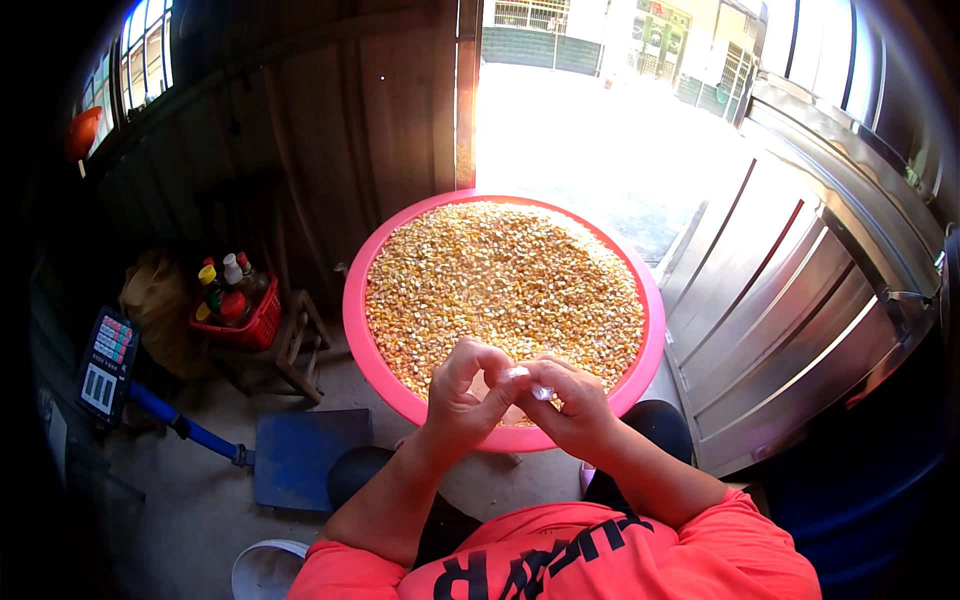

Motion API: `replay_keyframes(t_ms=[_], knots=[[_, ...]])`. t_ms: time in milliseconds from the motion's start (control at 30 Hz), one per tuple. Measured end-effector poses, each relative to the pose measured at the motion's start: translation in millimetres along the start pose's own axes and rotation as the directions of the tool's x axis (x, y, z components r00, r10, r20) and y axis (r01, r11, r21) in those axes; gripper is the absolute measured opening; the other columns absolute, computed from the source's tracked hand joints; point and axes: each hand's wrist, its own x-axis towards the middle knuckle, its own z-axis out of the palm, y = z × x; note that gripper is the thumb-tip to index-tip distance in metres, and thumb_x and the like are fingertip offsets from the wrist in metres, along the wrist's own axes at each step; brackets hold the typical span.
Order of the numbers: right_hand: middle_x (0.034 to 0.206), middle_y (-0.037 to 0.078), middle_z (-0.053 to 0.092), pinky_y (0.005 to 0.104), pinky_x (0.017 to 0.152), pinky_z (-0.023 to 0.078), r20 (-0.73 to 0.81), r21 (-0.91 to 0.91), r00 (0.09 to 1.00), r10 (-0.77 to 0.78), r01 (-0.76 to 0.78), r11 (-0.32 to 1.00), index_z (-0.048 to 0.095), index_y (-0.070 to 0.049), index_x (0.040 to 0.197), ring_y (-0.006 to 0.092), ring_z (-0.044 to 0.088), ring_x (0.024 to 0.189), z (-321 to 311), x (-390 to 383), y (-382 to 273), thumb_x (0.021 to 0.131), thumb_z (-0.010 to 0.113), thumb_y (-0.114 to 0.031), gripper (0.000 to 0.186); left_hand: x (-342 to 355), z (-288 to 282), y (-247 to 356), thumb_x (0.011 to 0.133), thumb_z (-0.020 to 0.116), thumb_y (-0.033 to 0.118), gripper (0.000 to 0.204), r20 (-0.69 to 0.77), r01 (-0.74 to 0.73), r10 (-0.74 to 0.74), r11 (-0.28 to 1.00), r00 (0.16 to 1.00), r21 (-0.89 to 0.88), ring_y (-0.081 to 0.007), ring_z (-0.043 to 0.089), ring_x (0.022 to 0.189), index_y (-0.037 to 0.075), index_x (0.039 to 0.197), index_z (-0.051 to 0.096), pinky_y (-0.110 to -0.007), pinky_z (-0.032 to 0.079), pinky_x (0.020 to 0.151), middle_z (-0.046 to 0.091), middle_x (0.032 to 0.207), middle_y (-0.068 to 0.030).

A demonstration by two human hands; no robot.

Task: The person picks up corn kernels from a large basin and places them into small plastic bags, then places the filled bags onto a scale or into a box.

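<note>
Above the near edge of a round pink basin (657, 325), my left hand (462, 396) and my right hand (577, 402) meet with fingertips touching. Both are closed in a pinch on a small shiny whitish scrap (541, 392), which looks like crumpled clear plastic; its exact kind is too small to tell. Yellow and orange corn kernels (500, 290) fill the basin in a broad layer. Beneath my hands a bare pinkish patch of the basin shows near the front rim. My fingers hide part of the scrap.
To the left, a red basket (262, 318) of bottles rests on a wooden stool (300, 335). A platform scale (300, 455) with a blue post and display (108, 362) stands nearby. A white bucket (268, 575) sits lower left. A metal door (790, 310) stands right of the bright doorway.
</note>
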Motion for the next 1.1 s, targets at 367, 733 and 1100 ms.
replay_keyframes(t_ms=[367,733,1100], knots=[[0.071,0.003,0.060,0.0232,0.059,0.046,0.079,0.271,0.913,0.399,-0.405,0.873,0.062,-0.006,0.092,0.0077,0.057,0.066,-15,21,17,0.086,0.060,-0.014,0.011,3,-7,0,0.085,0.060,0.010,0.029,0.005,-0.081,0.081,0.994,0.997,0.070,-0.0142,0.052,0.088,0.002,0.112,0.051,-0.028,0.040,0.083,0.052,0.095,-0.0078],[0.074,0.003,0.061,0.0228,0.058,0.045,-0.128,0.388,0.903,0.409,-0.334,0.859,0.063,-0.002,0.094,0.0087,0.058,0.069,-114,62,22,0.088,0.060,-0.018,0.018,7,-15,-68,0.080,0.059,0.007,0.008,0.044,0.005,-0.025,0.910,0.999,0.414,-0.0245,0.057,0.079,0.004,0.087,0.062,-0.035,0.045,0.072,0.060,0.080,-0.0096],[0.070,0.002,0.061,0.0202,0.058,0.043,-0.434,0.073,0.768,0.471,-0.491,0.868,0.064,-0.002,0.093,0.0067,0.053,0.059,-242,-79,-39,0.088,0.059,-0.018,0.017,-9,-16,-109,0.085,0.057,0.011,0.015,0.264,0.202,-0.362,0.853,0.894,0.482,-0.0174,0.058,0.080,0.001,0.095,0.061,-0.029,0.046,0.072,0.059,0.086,-0.0088]])
